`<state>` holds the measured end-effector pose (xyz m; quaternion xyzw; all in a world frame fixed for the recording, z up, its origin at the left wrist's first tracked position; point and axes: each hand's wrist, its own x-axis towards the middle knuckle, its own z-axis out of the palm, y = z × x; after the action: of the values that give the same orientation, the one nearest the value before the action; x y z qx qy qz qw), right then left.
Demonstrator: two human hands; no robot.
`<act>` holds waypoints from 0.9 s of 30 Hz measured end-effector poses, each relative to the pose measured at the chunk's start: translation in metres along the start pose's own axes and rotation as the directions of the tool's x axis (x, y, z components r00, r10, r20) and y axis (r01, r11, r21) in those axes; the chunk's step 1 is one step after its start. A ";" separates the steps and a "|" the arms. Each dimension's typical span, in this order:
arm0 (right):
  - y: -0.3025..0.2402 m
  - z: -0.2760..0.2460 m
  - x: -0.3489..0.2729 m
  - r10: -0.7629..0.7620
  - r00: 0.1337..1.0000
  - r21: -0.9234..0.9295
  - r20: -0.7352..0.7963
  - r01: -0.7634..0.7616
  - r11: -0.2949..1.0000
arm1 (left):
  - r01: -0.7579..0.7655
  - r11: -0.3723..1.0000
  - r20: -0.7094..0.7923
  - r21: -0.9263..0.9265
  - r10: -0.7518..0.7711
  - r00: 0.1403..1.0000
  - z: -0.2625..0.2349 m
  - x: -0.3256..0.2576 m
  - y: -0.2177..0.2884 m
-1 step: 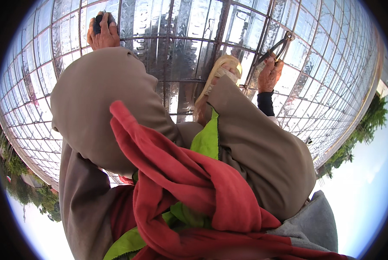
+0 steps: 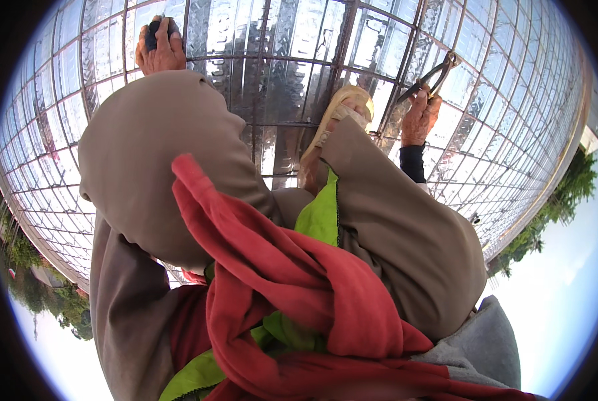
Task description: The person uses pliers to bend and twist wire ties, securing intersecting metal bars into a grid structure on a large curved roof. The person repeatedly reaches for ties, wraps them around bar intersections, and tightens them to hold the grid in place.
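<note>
Near the top left, my left hand (image 2: 160, 55) is closed round a small black object (image 2: 153, 35), whose kind I cannot make out. It is just above the thin steel bar mesh (image 2: 292, 60) spread over shiny corrugated metal sheeting (image 2: 235, 87). On the right, my right hand (image 2: 419, 120) grips a pair of pincers (image 2: 440, 75) by dark handles. The handles stand apart, and the pincers' rounded head points up and to the right, close over the mesh. A black band (image 2: 412, 162) covers my right wrist.
My sandalled foot (image 2: 342, 117) stands on the mesh between my hands. My bent knees, in brown trousers (image 2: 158, 134), fill the middle. A red cloth (image 2: 279, 267) hangs knotted in front of me. Trees (image 2: 566, 190) and sky lie beyond the surface's edge.
My right hand and the pincers have shifted slightly to the right. The left hand is almost where it was, still on the black object.
</note>
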<state>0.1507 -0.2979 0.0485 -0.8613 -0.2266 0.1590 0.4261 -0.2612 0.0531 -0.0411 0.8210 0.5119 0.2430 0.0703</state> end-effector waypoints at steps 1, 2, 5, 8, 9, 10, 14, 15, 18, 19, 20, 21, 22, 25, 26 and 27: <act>-0.014 -0.005 0.004 0.080 0.996 0.415 0.050 -0.093 0.905 | -0.002 1.000 0.002 -0.020 0.002 1.000 0.001 0.003 0.005; -0.033 -0.009 0.007 0.127 0.980 0.355 0.151 -0.174 0.918 | -0.020 0.996 -0.008 0.092 0.021 1.000 -0.011 -0.004 0.005; -0.090 -0.020 0.014 0.049 0.993 0.146 0.105 -0.065 0.987 | -0.043 0.997 -0.024 0.063 0.045 0.999 -0.003 -0.002 0.004; -0.120 -0.032 0.045 -0.313 0.900 -0.310 0.303 0.403 0.861 | -0.031 0.999 -0.071 0.033 0.033 0.997 -0.001 -0.001 0.000; -0.146 -0.033 0.048 -0.169 0.890 -0.445 0.424 0.367 0.817 | -0.034 0.998 -0.082 0.052 0.038 0.996 -0.005 -0.002 -0.002; -0.157 -0.036 0.054 -0.165 0.808 -0.558 0.566 0.522 0.644 | -0.041 0.998 -0.090 0.054 0.045 0.995 -0.002 -0.001 -0.002; -0.169 -0.035 0.063 -0.119 0.426 -0.418 0.897 0.904 0.091 | -0.006 0.999 -0.027 -0.034 0.005 1.000 0.007 0.000 -0.003; -0.174 -0.034 0.063 -0.090 0.375 -0.379 0.923 0.924 -0.041 | -0.010 1.000 -0.006 0.022 0.010 1.000 0.015 0.001 -0.006; -0.196 -0.010 0.062 0.072 0.311 -0.301 0.948 0.946 -0.121 | -0.016 0.986 -0.032 0.166 0.022 0.999 0.013 -0.005 -0.023; -0.198 -0.007 0.061 0.084 0.307 -0.293 0.948 0.944 -0.151 | -0.012 0.991 -0.054 0.136 0.019 0.998 0.013 -0.004 -0.019; -0.200 -0.003 0.061 0.095 0.304 -0.284 0.948 0.942 -0.181 | -0.008 0.994 -0.076 0.106 0.016 0.997 0.014 -0.003 -0.016; -0.199 0.000 0.059 0.107 0.303 -0.277 0.947 0.938 -0.206 | -0.009 0.997 -0.095 0.077 0.016 0.995 0.014 -0.002 -0.013; -0.199 0.003 0.057 0.145 0.336 -0.303 0.930 0.929 -0.212 | -0.007 0.997 -0.096 0.081 0.015 0.995 0.013 -0.001 -0.010; -0.203 0.010 0.047 0.132 0.340 -0.306 0.931 0.925 -0.223 | -0.012 0.996 -0.102 0.090 0.022 0.995 0.012 0.000 -0.008; -0.208 0.014 0.044 0.161 0.353 -0.314 0.922 0.922 -0.225 | -0.023 0.996 -0.109 0.088 0.033 0.994 0.011 0.001 -0.008; -0.215 0.018 0.041 0.190 0.365 -0.321 0.912 0.920 -0.227 | -0.034 0.996 -0.115 0.087 0.044 0.992 0.010 0.001 -0.009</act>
<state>0.1220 -0.1496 0.2085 -0.5407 -0.7232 0.1063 -0.4162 -0.2629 0.0594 -0.0530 0.8173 0.5090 0.2699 0.0007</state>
